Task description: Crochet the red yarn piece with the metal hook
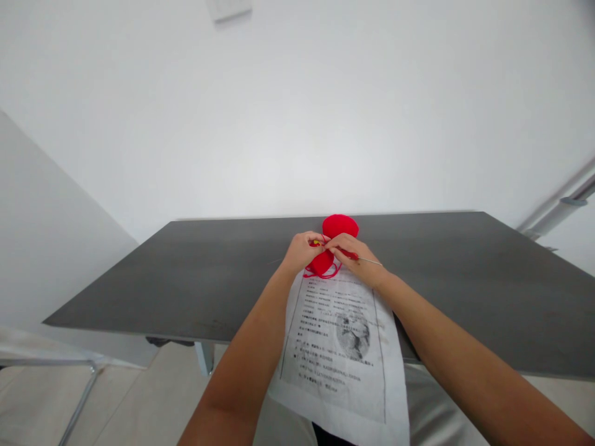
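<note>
My left hand (302, 251) and my right hand (356, 257) meet over the near middle of a dark grey table (186, 272). The left fingers pinch a small red crocheted piece (321, 263) with loose red yarn hanging beneath it. The right hand is closed round a thin metal crochet hook (367, 261) whose shaft sticks out to the right. A red ball of yarn (341, 225) sits on the table just behind both hands.
A printed paper sheet (341, 347) with text and a picture lies under my forearms and hangs over the table's near edge. White walls stand behind and to the left. A metal chair leg (81, 399) shows at lower left, a grey rail (562, 207) at right.
</note>
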The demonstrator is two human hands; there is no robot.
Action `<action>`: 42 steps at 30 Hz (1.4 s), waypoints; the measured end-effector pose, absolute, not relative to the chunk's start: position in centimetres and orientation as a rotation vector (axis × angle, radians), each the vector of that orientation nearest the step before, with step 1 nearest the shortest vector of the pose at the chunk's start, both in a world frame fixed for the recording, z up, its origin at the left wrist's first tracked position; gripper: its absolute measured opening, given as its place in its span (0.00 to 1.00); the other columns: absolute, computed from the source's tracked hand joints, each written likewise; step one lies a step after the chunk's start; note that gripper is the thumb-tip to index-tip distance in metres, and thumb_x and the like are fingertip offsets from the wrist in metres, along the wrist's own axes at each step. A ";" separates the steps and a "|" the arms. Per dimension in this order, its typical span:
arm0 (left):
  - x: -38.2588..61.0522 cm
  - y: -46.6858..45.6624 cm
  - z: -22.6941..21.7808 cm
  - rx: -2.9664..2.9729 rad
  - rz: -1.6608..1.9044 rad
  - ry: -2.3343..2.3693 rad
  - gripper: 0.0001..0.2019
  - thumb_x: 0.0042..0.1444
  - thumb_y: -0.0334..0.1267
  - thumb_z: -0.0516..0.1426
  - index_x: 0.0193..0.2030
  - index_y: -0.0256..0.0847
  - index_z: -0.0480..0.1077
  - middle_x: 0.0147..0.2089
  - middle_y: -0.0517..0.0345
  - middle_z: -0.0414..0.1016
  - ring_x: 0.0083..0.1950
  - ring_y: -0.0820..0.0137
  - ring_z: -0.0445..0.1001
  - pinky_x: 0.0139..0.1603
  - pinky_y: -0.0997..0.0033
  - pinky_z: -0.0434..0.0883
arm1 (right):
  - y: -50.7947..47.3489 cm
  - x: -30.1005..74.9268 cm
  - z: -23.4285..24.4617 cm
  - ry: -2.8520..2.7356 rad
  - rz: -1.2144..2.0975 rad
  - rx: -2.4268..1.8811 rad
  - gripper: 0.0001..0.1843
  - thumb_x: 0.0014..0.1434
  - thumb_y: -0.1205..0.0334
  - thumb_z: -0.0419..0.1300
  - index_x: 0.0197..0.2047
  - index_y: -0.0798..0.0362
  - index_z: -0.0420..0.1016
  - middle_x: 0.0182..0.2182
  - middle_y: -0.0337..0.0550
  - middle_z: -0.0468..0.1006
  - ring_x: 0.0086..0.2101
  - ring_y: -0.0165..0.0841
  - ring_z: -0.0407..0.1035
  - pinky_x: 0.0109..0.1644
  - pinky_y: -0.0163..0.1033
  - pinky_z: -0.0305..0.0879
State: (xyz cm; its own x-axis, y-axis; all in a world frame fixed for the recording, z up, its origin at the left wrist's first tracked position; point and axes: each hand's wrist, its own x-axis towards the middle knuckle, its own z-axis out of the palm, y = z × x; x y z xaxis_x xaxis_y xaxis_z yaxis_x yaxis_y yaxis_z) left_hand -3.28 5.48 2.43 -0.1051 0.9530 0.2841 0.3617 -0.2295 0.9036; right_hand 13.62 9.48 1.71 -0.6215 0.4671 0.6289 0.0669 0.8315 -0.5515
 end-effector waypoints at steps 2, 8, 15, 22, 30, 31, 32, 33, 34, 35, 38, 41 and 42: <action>-3.3 5.5 2.4 1.459 1.392 1.380 0.09 0.42 0.27 0.59 0.33 0.35 0.77 0.40 0.50 0.79 0.41 0.67 0.75 0.45 0.69 0.70 | 9.4 13.7 1.8 -2.140 0.613 -0.417 0.09 0.63 0.58 0.53 0.40 0.49 0.73 0.37 0.47 0.75 0.40 0.38 0.70 0.48 0.45 0.66; -3.6 5.6 2.6 1.216 1.424 1.255 0.18 0.40 0.32 0.63 0.41 0.34 0.76 0.35 0.52 0.79 0.35 0.69 0.74 0.42 0.68 0.70 | 9.4 13.9 1.6 -2.140 0.663 -0.490 0.11 0.62 0.55 0.53 0.44 0.48 0.71 0.41 0.46 0.75 0.43 0.38 0.70 0.49 0.44 0.66; -3.6 5.7 2.2 0.972 1.409 1.040 0.18 0.36 0.33 0.67 0.38 0.33 0.76 0.34 0.52 0.79 0.36 0.69 0.75 0.46 0.65 0.69 | 9.6 13.9 1.3 -2.134 0.594 -0.434 0.11 0.63 0.55 0.52 0.45 0.47 0.72 0.43 0.47 0.77 0.45 0.39 0.70 0.52 0.46 0.66; -3.1 5.3 2.4 0.808 1.348 0.847 0.16 0.38 0.32 0.67 0.37 0.31 0.76 0.34 0.50 0.79 0.35 0.69 0.76 0.47 0.66 0.70 | 9.5 13.8 1.5 -2.174 0.389 -0.345 0.11 0.65 0.59 0.51 0.46 0.47 0.71 0.47 0.50 0.75 0.49 0.39 0.69 0.54 0.48 0.65; -2.7 5.9 1.4 0.798 1.454 0.940 0.16 0.37 0.32 0.67 0.36 0.32 0.76 0.34 0.52 0.78 0.36 0.69 0.75 0.45 0.67 0.69 | 8.9 13.2 1.6 -2.213 0.225 -0.397 0.11 0.66 0.61 0.49 0.47 0.51 0.69 0.45 0.54 0.71 0.48 0.41 0.66 0.53 0.49 0.65; -2.6 6.1 1.3 0.810 1.470 0.962 0.17 0.36 0.33 0.68 0.36 0.33 0.76 0.34 0.52 0.78 0.36 0.69 0.75 0.46 0.66 0.69 | 8.9 13.1 1.6 -2.218 0.220 -0.413 0.11 0.66 0.61 0.48 0.47 0.51 0.69 0.45 0.54 0.71 0.48 0.41 0.66 0.53 0.49 0.65; -2.6 6.1 1.3 0.828 1.485 0.985 0.17 0.35 0.33 0.68 0.36 0.33 0.76 0.34 0.52 0.78 0.36 0.69 0.75 0.46 0.66 0.69 | 8.9 13.1 1.5 -2.222 0.218 -0.428 0.11 0.66 0.60 0.48 0.47 0.51 0.68 0.44 0.53 0.71 0.48 0.41 0.66 0.53 0.49 0.66; -2.6 6.2 1.2 0.853 1.500 1.013 0.18 0.35 0.33 0.68 0.36 0.33 0.76 0.34 0.52 0.79 0.36 0.69 0.75 0.46 0.66 0.69 | 8.9 13.1 1.4 -2.225 0.217 -0.440 0.11 0.66 0.60 0.48 0.46 0.50 0.68 0.44 0.53 0.71 0.47 0.41 0.66 0.53 0.49 0.66; -2.7 6.3 1.2 0.885 1.512 1.042 0.18 0.34 0.33 0.68 0.37 0.33 0.76 0.35 0.52 0.79 0.36 0.69 0.75 0.45 0.66 0.69 | 9.0 13.1 1.3 -2.227 0.216 -0.450 0.10 0.66 0.60 0.49 0.46 0.50 0.68 0.44 0.52 0.71 0.47 0.41 0.66 0.53 0.50 0.66; -2.7 6.4 1.1 0.923 1.517 1.074 0.19 0.35 0.33 0.67 0.37 0.33 0.76 0.35 0.51 0.79 0.36 0.69 0.75 0.45 0.66 0.70 | 9.0 13.1 1.3 -2.228 0.217 -0.454 0.10 0.66 0.60 0.49 0.46 0.51 0.68 0.44 0.52 0.72 0.47 0.41 0.66 0.52 0.50 0.66; -2.9 6.5 1.1 1.045 1.516 1.180 0.18 0.37 0.32 0.66 0.39 0.33 0.76 0.36 0.51 0.79 0.38 0.67 0.75 0.46 0.65 0.70 | 9.1 13.1 1.2 -2.220 0.226 -0.451 0.10 0.65 0.60 0.49 0.44 0.51 0.69 0.43 0.52 0.73 0.46 0.41 0.66 0.51 0.49 0.66; -3.3 6.6 1.1 1.161 1.496 1.304 0.16 0.40 0.31 0.64 0.40 0.33 0.77 0.37 0.49 0.79 0.41 0.65 0.76 0.48 0.63 0.70 | 9.2 13.3 1.3 -2.194 0.266 -0.445 0.08 0.65 0.61 0.51 0.43 0.50 0.70 0.42 0.50 0.74 0.45 0.40 0.67 0.51 0.49 0.65; -3.4 6.6 1.1 1.211 1.484 1.357 0.16 0.42 0.30 0.63 0.41 0.33 0.77 0.38 0.49 0.79 0.42 0.64 0.76 0.49 0.63 0.70 | 9.3 13.3 1.3 -2.180 0.284 -0.444 0.08 0.64 0.61 0.51 0.42 0.50 0.71 0.42 0.50 0.75 0.45 0.40 0.67 0.52 0.48 0.65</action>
State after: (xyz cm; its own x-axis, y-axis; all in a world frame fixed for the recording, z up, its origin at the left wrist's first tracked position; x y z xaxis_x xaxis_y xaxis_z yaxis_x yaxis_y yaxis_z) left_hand -3.37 6.64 1.13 -0.2482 0.9581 0.1426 0.0568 -0.1326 0.9895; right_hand 13.33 9.30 1.30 -0.5594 0.4113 0.7197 0.2131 0.9104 -0.3547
